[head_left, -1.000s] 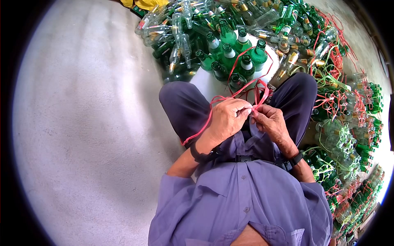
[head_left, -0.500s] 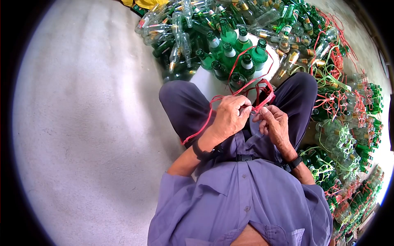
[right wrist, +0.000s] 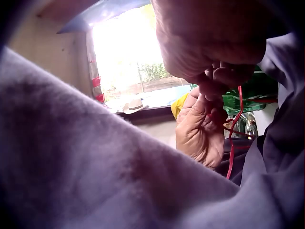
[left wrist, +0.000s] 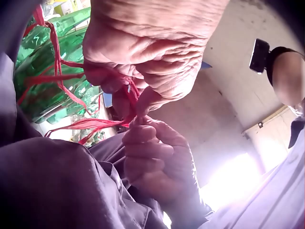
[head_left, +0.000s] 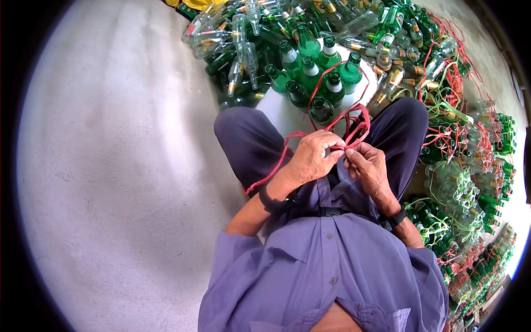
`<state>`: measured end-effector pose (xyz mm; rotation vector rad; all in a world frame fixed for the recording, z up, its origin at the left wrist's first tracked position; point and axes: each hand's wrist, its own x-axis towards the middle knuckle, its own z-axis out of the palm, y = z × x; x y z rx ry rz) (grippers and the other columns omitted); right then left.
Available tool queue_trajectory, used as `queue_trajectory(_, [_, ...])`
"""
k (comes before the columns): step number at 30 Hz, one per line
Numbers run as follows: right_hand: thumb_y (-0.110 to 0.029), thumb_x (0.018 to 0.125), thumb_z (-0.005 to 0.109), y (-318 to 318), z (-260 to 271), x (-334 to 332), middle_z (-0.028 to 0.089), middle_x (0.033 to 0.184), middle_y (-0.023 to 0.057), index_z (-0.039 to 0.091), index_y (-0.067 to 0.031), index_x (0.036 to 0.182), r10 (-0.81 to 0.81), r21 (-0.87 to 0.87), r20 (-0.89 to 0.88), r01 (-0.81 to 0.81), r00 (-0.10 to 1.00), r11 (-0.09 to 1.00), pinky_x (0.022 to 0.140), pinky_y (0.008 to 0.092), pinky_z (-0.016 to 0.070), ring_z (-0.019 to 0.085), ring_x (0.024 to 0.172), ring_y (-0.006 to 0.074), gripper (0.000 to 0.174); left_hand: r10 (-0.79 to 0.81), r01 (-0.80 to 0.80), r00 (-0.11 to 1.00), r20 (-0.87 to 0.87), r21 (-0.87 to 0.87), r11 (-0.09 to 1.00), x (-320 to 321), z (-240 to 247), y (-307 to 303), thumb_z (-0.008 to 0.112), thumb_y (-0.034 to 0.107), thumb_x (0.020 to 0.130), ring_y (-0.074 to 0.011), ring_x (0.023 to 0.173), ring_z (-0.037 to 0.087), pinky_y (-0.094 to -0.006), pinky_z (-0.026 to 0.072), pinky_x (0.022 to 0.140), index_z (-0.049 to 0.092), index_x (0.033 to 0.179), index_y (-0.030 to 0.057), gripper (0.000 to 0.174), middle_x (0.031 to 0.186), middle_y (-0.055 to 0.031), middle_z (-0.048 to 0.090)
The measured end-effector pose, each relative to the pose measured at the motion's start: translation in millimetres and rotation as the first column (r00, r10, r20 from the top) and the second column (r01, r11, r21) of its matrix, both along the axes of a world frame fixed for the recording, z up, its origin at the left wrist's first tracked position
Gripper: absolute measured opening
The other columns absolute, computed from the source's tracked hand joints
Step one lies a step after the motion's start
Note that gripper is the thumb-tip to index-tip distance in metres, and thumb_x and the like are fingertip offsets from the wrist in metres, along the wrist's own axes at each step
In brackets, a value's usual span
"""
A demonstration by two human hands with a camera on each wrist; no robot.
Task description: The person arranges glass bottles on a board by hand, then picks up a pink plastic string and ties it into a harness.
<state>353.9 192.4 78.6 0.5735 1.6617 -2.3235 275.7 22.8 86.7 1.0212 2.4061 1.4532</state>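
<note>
Red twine [head_left: 362, 128] runs in loops between the two hands and out around a group of upright green bottles [head_left: 310, 72]. In the head view the left hand [head_left: 311, 157] pinches the twine between thumb and fingertips. Close against it, the right hand [head_left: 369, 169] pinches the same twine, fingertips nearly touching the left ones. The left wrist view shows both hands meeting at the red strands [left wrist: 131, 98], the other hand [left wrist: 159, 162] below. Fingers partly hide the crossing of the strands. A loose tail [head_left: 265, 180] trails past the left wrist.
The green bottles stand on a white surface [head_left: 271, 109] beyond the knees. Behind lies a heap of clear and green bottles [head_left: 238, 33]. Bundles of tied bottles [head_left: 464, 188] line the right side. Pale floor [head_left: 121, 166] spreads on the left.
The right fingers, apart from the twine half a second ago, have closed on it near the left fingertips. The red loop above the hands has shifted and widened slightly.
</note>
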Motion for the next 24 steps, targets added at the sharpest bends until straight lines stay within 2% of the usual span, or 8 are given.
queue_trajectory(3, [-0.018,0.095,0.061,1,-2,0,0.062,0.068,0.0012,0.065,-0.0001,0.086,0.016,-0.01,0.018,-0.016,1.0,1.0,0.048,0.0214,0.0383,0.048,0.05,0.005,0.02,0.021,-0.02,0.999,0.028,-0.025,0.999,1,2,1,0.072,0.004,0.079,-0.0291,0.074,0.066,-0.0338,0.0523,0.068,0.067,0.09,-0.0007,0.014,0.084,-0.0131,0.068])
queue_trajectory(9, [-0.014,0.093,0.061,6,-10,0,0.058,0.067,0.002,0.062,-0.001,0.085,0.042,-0.198,0.067,-0.028,0.997,0.98,0.041,0.0202,0.0294,0.04,0.045,0.0039,0.015,0.02,-0.016,0.999,0.036,-0.09,0.996,2,-4,2,0.073,0.002,0.077,-0.0281,0.071,0.067,-0.0338,0.0511,0.063,0.068,0.084,-0.0011,0.009,0.079,-0.0133,0.067])
queue_trajectory(11, [-0.011,0.092,0.06,8,-10,0,0.054,0.066,0.0018,0.059,-0.0025,0.083,0.064,-0.413,0.152,0.004,0.986,0.911,0.039,0.0187,0.026,0.037,0.044,0.0029,0.012,0.001,0.001,1.0,0.016,-0.107,0.994,1,-9,1,0.073,0.002,0.077,-0.0284,0.07,0.067,-0.034,0.0506,0.062,0.068,0.083,-0.0014,0.008,0.077,-0.0141,0.066])
queue_trajectory(14, [-0.009,0.092,0.059,13,-14,3,0.051,0.066,0.0009,0.057,-0.0035,0.082,0.078,-0.561,0.148,0.018,0.986,0.828,0.038,0.0172,0.0252,0.035,0.043,0.0026,0.011,-0.027,0.032,0.997,0.072,-0.075,0.997,-4,-11,-1,0.073,0.001,0.077,-0.0297,0.068,0.065,-0.0342,0.0497,0.061,0.068,0.082,-0.0017,0.007,0.075,-0.0153,0.065])
queue_trajectory(17, [-0.009,0.092,0.059,14,-13,4,0.049,0.065,-0.0004,0.056,-0.0038,0.082,0.064,-0.62,0.186,0.066,0.98,0.782,0.038,0.0168,0.0247,0.035,0.043,0.0025,0.011,-0.055,0.06,0.978,0.2,-0.019,0.998,-5,-6,-2,0.073,0.001,0.078,-0.0247,0.066,0.065,-0.0322,0.0491,0.061,0.068,0.082,-0.0027,0.007,0.075,-0.0145,0.066])
queue_trajectory(19, [-0.008,0.091,0.059,15,-18,7,0.048,0.064,-0.0007,0.057,-0.0035,0.082,0.055,-0.631,0.2,0.085,0.978,0.771,0.038,0.0172,0.0247,0.035,0.042,0.0029,0.01,-0.08,0.086,0.917,0.392,0.002,0.996,-4,-9,-5,0.071,0.003,0.082,-0.0162,0.066,0.063,-0.0297,0.0476,0.061,0.068,0.083,-0.004,0.008,0.073,-0.0112,0.067])
queue_trajectory(21, [-0.008,0.09,0.06,14,-21,7,0.047,0.063,-0.0011,0.058,-0.0031,0.083,0.05,-0.642,0.213,0.101,0.976,0.76,0.038,0.0176,0.0247,0.034,0.042,0.0033,0.009,-0.057,0.068,0.892,0.449,-0.008,0.998,-3,-10,-7,0.069,0.005,0.085,-0.0124,0.067,0.061,-0.0289,0.0472,0.062,0.067,0.084,-0.0049,0.01,0.072,-0.0083,0.066])
queue_trajectory(24, [-0.008,0.089,0.059,11,-17,6,0.049,0.062,-0.002,0.059,-0.0026,0.081,0.103,-0.56,0.156,0.003,0.982,0.828,0.041,0.0197,0.0275,0.037,0.045,0.0035,0.01,-0.008,0.018,0.841,0.541,-0.014,1.0,1,-17,-3,0.066,0.009,0.089,-0.0075,0.067,0.056,-0.0274,0.0466,0.062,0.066,0.084,-0.0057,0.016,0.07,-0.0029,0.064])
